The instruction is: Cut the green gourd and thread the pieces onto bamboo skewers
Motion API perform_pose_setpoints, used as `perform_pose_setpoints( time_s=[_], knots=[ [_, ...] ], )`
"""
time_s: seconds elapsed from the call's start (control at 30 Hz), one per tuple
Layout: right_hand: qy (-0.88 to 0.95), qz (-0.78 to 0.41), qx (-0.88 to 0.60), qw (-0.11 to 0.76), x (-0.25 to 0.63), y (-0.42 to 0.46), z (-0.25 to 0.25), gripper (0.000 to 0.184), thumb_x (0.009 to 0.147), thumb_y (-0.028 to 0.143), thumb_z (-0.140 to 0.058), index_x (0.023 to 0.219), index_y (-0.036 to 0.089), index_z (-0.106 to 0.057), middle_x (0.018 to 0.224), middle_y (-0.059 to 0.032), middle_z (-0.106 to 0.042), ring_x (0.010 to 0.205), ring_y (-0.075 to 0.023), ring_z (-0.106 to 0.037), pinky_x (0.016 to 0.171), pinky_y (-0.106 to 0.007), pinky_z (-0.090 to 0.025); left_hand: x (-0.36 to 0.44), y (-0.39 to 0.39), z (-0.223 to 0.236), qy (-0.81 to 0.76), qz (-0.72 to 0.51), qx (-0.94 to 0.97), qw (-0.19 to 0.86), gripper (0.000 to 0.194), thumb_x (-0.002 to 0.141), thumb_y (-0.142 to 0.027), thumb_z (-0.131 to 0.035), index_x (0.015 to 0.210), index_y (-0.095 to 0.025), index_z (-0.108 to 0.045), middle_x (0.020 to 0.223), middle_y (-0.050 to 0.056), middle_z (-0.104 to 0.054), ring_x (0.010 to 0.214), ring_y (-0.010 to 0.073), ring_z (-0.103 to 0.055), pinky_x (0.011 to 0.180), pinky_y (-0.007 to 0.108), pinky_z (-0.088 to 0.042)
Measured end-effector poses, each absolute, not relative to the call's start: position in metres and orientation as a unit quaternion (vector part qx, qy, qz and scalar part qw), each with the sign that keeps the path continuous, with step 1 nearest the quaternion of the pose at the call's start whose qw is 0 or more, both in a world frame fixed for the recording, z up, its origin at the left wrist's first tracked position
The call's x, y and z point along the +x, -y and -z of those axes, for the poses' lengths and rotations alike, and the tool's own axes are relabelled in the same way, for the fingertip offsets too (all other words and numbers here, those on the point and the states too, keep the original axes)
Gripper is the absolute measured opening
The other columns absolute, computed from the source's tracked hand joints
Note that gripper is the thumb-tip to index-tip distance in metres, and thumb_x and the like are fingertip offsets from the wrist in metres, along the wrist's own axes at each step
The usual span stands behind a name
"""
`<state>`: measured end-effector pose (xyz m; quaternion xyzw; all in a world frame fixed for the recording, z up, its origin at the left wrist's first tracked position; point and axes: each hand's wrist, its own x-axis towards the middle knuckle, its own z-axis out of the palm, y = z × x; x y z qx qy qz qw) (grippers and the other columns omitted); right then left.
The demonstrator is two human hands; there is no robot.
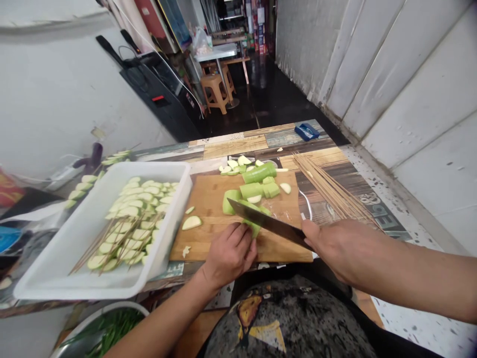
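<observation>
My right hand (328,241) is closed round the handle of a kitchen knife (268,222). Its dark blade slants up to the left across a piece of zucchini (252,227). My left hand (233,248) grips the near end of that piece, fingers bent, beside the blade. Both work over a wooden cutting board (208,186). Farther back on the board lie more pale green zucchini chunks (259,172). A cut half-round slice (192,223) rests at the board's left. Part of the held piece is hidden by the blade and my fingers.
A white plastic tray (185,174) of skewered zucchini slices stands left of the board. Loose bamboo skewers (331,186) lie to the right. A small blue box (306,131) sits at the table's far end. Below left, a metal bowl (136,307) holds green vegetables. Walls flank both sides.
</observation>
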<state>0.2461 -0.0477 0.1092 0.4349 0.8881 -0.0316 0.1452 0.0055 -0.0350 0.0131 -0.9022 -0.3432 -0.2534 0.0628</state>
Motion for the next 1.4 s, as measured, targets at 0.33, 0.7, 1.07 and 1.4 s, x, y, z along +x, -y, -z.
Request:
perform_pose_setpoints(
  time_s=[0.33, 0.7, 1.07, 1.4],
  knots=[
    [-0.88, 0.062, 0.433, 0.182, 0.235, 0.046, -0.106, 0.028, 0.063, 0.005, -0.054, 0.089, 0.014, -0.051, 0.051, -0.0007, -0.061, 0.046, -0.0188, -0.059, 0.038, -0.025, -0.014, 0.006, 0.035, -0.014, 0.343, 0.255, -0.902, 0.062, 0.019, 0.075, -0.016, -0.054, 0.092, -0.01, -0.061, 0.092, 0.013, -0.063, 0.089, 0.0221, -0.056, 0.078, 0.037, -0.051],
    [-0.887, 0.034, 0.432, 0.157, 0.238, 0.051, -0.112, 0.026, 0.072, 0.008, -0.05, 0.098, 0.013, -0.049, 0.053, -0.0009, -0.061, 0.044, -0.0183, -0.057, 0.039, -0.026, -0.02, -0.011, 0.039, -0.012, 0.277, 0.242, -0.925, 0.1, 0.023, 0.075, -0.012, -0.057, 0.097, -0.008, -0.06, 0.094, 0.013, -0.064, 0.091, 0.02, -0.058, 0.083, 0.033, -0.05],
    [-0.873, 0.047, 0.43, 0.224, 0.226, 0.052, -0.108, 0.034, 0.063, 0.005, -0.051, 0.096, 0.012, -0.051, 0.051, -0.0012, -0.06, 0.045, -0.0197, -0.059, 0.037, -0.025, -0.015, -0.009, 0.039, -0.011, 0.285, 0.245, -0.92, 0.106, 0.016, 0.075, -0.013, -0.058, 0.089, -0.007, -0.062, 0.091, 0.013, -0.065, 0.09, 0.021, -0.059, 0.083, 0.035, -0.051],
    [-0.886, 0.019, 0.429, 0.176, 0.231, 0.061, -0.116, 0.032, 0.063, 0.004, -0.053, 0.094, 0.013, -0.051, 0.051, 0.0001, -0.058, 0.043, -0.0185, -0.056, 0.039, -0.027, -0.014, -0.025, 0.044, -0.013, 0.275, 0.233, -0.927, 0.1, 0.025, 0.075, -0.012, -0.057, 0.101, -0.008, -0.059, 0.098, 0.012, -0.065, 0.092, 0.0199, -0.058, 0.083, 0.033, -0.051]
  ],
)
